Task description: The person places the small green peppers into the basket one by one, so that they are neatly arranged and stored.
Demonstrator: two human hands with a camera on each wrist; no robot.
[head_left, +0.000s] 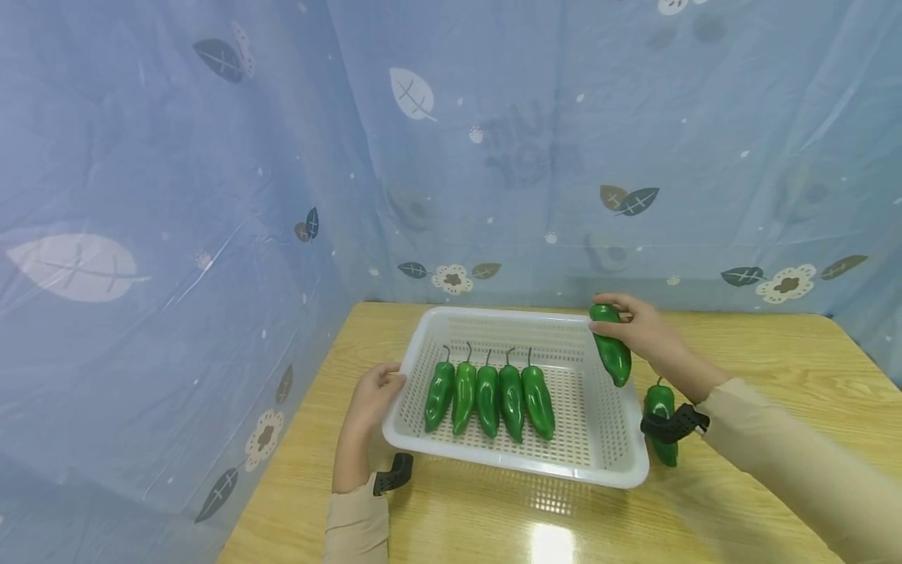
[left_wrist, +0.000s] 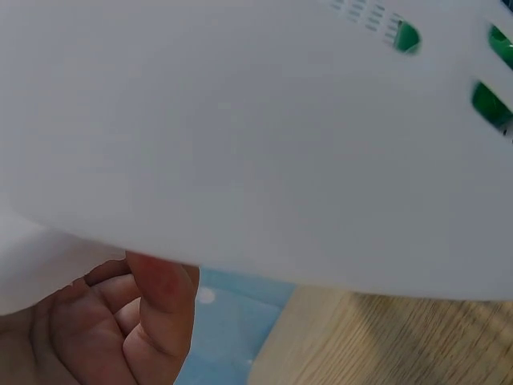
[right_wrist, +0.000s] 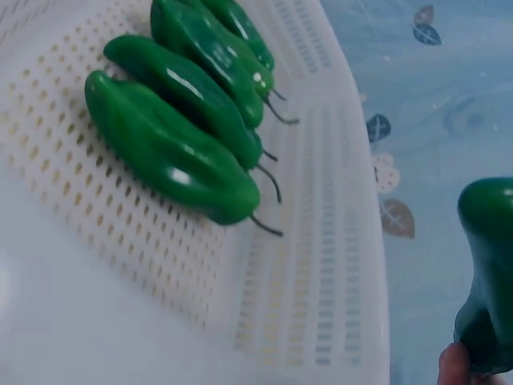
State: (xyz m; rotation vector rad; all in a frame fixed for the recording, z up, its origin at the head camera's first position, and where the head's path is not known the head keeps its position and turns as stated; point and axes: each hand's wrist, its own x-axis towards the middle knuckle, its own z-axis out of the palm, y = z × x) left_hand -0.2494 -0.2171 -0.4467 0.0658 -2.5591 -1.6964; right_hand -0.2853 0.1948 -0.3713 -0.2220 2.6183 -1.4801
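Note:
A white plastic basket (head_left: 521, 462) with slotted sides holds several green peppers (head_left: 488, 399), laid side by side with stems toward the far wall. My left hand (head_left: 371, 395) grips the basket's left rim; in the left wrist view its curled fingers (left_wrist: 164, 301) show under the rim. Over the basket's far right corner, my right hand (head_left: 637, 329) pinches another green pepper (head_left: 611, 345) near its stem end, the tip pointing down toward me. That held pepper (right_wrist: 490, 273) also shows at the right edge of the right wrist view.
One more green pepper (head_left: 660, 403) lies on the wooden table (head_left: 775, 376) right of the basket, partly hidden by the right wrist strap (head_left: 675, 424). Blue patterned cloth (head_left: 493, 157) hangs behind the table and along its left side.

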